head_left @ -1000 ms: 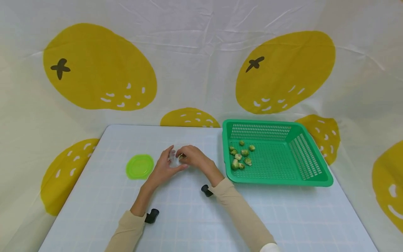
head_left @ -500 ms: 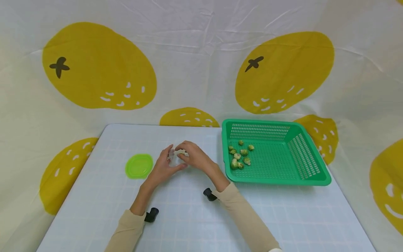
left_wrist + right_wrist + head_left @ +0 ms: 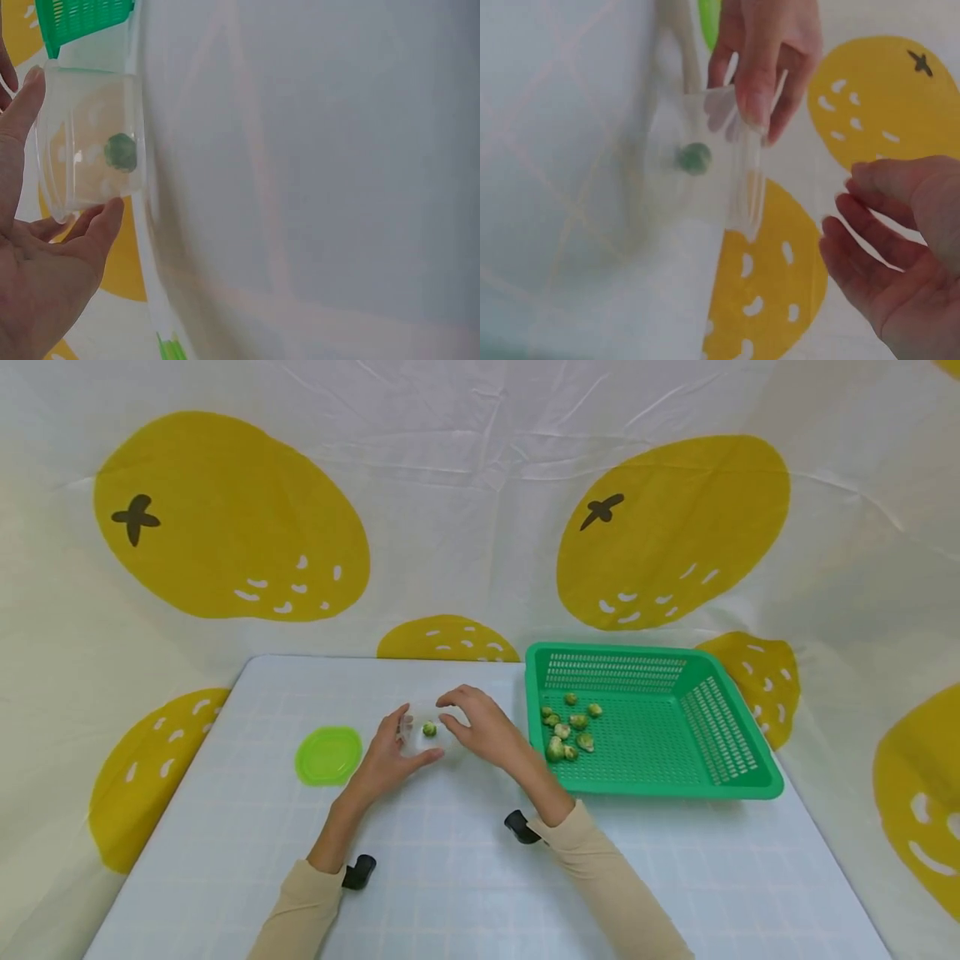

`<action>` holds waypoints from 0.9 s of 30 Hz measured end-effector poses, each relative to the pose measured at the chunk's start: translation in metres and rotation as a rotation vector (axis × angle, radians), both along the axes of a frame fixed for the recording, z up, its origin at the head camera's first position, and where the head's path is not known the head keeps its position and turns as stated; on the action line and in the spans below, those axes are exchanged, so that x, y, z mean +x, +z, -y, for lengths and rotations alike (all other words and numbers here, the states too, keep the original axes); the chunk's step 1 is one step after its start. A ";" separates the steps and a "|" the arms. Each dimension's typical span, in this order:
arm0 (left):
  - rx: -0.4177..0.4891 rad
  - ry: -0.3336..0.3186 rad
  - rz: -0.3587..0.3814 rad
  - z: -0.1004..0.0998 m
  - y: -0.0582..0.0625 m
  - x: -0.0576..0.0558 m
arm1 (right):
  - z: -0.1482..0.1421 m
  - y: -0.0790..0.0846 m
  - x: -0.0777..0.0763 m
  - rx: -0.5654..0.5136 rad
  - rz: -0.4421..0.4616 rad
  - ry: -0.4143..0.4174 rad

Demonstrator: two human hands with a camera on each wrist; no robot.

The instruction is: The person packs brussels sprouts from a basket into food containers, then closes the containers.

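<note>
My left hand point(image 3: 384, 764) holds a clear plastic container point(image 3: 86, 180) from its left side, thumb near the rim and fingers spread around the wall. Inside, one small green Brussels sprout point(image 3: 429, 728) rests at the bottom. My right hand point(image 3: 486, 727) hovers just right of the container, thumb and fingers apart, with nothing between them. In the right wrist view, a gap shows between that hand's fingertips and the container's rim. A lime-green lid point(image 3: 328, 756) lies flat on the table left of the left hand.
A green plastic basket point(image 3: 637, 789) with slotted walls stands at the table's back right. Several Brussels sprouts point(image 3: 577, 722) are gathered at its left end. Behind the table hangs a white cloth point(image 3: 465, 527) printed with yellow fruit.
The right hand has let go of the Brussels sprout inside the container and drawn back up and to the right. The left hand stays around the container.
</note>
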State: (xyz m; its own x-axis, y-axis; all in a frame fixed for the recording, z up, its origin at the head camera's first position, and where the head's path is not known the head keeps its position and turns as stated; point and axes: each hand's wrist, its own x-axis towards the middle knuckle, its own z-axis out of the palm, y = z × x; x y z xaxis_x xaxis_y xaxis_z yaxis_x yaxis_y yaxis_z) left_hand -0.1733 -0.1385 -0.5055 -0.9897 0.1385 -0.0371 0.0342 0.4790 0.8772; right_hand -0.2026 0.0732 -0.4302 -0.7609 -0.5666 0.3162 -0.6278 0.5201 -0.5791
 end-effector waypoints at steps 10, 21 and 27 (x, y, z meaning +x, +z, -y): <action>-0.029 0.006 0.015 -0.002 0.002 -0.002 | -0.033 0.015 0.002 -0.052 -0.020 -0.115; -0.026 -0.008 0.035 -0.002 0.004 0.000 | -0.071 0.011 0.002 -0.125 -0.035 -0.231; -0.011 -0.020 0.020 -0.001 -0.001 -0.001 | -0.087 0.003 0.002 -0.136 -0.062 -0.272</action>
State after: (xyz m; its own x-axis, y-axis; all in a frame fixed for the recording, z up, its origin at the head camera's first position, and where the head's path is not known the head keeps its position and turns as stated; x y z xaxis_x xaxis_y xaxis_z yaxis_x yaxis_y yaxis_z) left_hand -0.1746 -0.1375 -0.5062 -0.9857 0.1578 -0.0585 0.0264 0.4883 0.8723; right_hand -0.2005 0.1603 -0.4270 -0.8556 -0.2942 0.4259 -0.5128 0.5940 -0.6199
